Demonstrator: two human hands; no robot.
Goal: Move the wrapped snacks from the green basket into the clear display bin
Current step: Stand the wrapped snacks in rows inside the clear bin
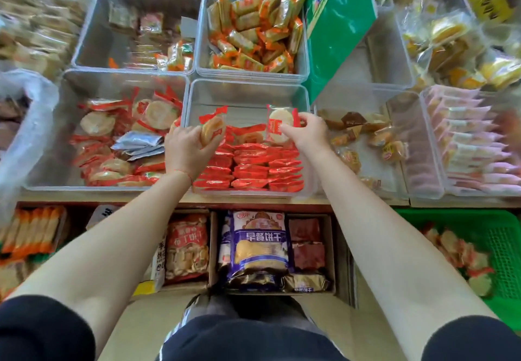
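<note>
Over the clear display bin (248, 92), my left hand (186, 149) grips one wrapped rice cracker (212, 132), my right hand (307, 132) pinches another (279, 126). Light, brittle, slick film, I judge; hold by the edges, gently.

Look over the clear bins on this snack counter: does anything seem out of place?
Yes. A few silver packets lie on the heap of red-wrapped round snacks in the bin left of the clear display bin. They match nothing else in that bin, so they look misplaced.
</note>
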